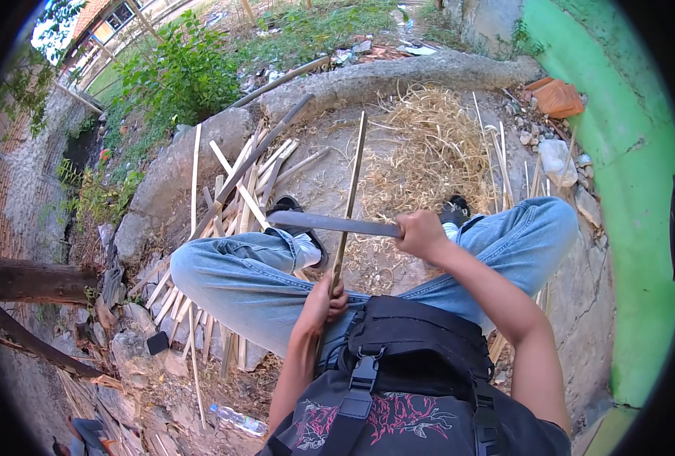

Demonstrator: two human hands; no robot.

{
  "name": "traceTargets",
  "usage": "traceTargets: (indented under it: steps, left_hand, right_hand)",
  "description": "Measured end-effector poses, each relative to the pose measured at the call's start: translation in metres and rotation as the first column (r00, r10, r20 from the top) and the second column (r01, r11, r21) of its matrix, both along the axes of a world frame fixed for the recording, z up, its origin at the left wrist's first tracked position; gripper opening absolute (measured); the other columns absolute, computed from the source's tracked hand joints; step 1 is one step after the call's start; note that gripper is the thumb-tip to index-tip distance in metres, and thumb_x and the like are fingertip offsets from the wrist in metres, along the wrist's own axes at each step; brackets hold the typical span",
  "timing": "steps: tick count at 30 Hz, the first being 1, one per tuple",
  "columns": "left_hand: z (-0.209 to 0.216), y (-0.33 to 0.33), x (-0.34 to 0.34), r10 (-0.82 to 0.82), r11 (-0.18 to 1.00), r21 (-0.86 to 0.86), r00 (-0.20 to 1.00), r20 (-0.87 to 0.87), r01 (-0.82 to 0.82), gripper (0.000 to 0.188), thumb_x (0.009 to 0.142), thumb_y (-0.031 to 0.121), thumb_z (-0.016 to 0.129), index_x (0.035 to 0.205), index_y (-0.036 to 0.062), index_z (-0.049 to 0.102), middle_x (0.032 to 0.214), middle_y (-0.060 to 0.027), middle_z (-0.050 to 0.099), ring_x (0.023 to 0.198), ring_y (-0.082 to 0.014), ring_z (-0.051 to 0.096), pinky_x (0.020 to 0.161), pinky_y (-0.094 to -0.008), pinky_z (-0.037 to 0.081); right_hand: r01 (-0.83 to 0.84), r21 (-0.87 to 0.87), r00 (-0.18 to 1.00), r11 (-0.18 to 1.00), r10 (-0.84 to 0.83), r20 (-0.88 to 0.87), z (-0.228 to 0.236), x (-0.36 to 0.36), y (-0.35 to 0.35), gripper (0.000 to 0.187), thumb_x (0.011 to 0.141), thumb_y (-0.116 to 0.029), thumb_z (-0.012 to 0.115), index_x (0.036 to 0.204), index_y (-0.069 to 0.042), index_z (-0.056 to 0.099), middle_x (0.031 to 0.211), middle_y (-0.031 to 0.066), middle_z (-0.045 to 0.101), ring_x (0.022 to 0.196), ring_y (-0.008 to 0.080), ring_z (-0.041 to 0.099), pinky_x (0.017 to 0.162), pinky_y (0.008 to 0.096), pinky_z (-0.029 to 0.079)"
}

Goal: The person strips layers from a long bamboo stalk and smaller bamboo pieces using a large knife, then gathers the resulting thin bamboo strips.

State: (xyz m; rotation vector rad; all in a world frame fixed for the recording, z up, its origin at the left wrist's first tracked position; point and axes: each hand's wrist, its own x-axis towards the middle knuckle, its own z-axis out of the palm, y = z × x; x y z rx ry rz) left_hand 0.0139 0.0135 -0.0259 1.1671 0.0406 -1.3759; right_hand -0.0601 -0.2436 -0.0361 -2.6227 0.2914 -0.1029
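Note:
In my right hand [422, 235] is a machete [330, 223], its fingers wrapped round the handle. The long flat blade points left and crosses the upper part of a thin bamboo strip [355, 167]; whether the edge touches it I cannot tell. My left hand [324, 304] is closed round the lower part of that strip, beside my left thigh. The strip stands at a slant, its far end reaching ahead between my bent knees. A black bag [417, 327] lies against my front, and the strip's near end is hidden beside it.
Split strips [246, 186] lie heaped beyond and beside my left leg. Curly shavings [428, 152] form a mound ahead, inside a low concrete curb [383, 83]. A green wall [619, 167] rises on the right. A plastic bottle [238, 419] lies at lower left, below a log [41, 281].

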Motion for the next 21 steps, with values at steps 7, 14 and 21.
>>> traceTargets:
  steps: [7, 14, 21]
  left_hand:
    - [-0.005, -0.003, 0.008, 0.072, 0.997, 0.013, 0.994, -0.078, -0.072, 0.044, 0.100, 0.046, 0.025, 0.070, 0.0150, 0.032, 0.049, 0.0054, 0.024, 0.037, -0.0053, 0.020, 0.031, -0.0215, 0.015]
    - [-0.005, 0.000, 0.006, -0.003, 1.000, 0.007, 0.999, -0.040, 0.003, 0.046, 0.099, 0.051, 0.025, 0.069, 0.0159, 0.031, 0.049, 0.0058, 0.023, 0.037, -0.0059, 0.019, 0.032, -0.0236, 0.014]
    - [-0.003, 0.001, 0.000, 0.001, 1.000, 0.024, 0.997, -0.081, 0.001, 0.046, 0.100, 0.048, 0.022, 0.069, 0.0149, 0.031, 0.049, 0.0053, 0.024, 0.036, -0.0060, 0.017, 0.031, -0.0222, 0.014]
  right_hand:
    - [0.086, -0.052, 0.995, 0.995, -0.084, 0.046, -0.004, 0.003, 0.027, 0.017, 0.069, -0.022, 0.062, 0.071, -0.005, 0.064, 0.060, 0.0185, 0.061, 0.062, 0.0345, 0.065, 0.063, 0.0439, 0.053]
    - [0.173, 0.064, 0.983, 0.983, -0.176, 0.055, -0.001, 0.014, 0.007, 0.018, 0.072, -0.023, 0.064, 0.072, -0.006, 0.068, 0.065, 0.0186, 0.064, 0.064, 0.0330, 0.066, 0.063, 0.0432, 0.053]
    - [0.125, 0.036, 0.986, 0.991, -0.128, 0.106, -0.012, 0.010, -0.008, 0.015, 0.075, -0.018, 0.061, 0.077, -0.006, 0.069, 0.065, 0.0172, 0.065, 0.060, 0.0308, 0.066, 0.062, 0.0425, 0.054]
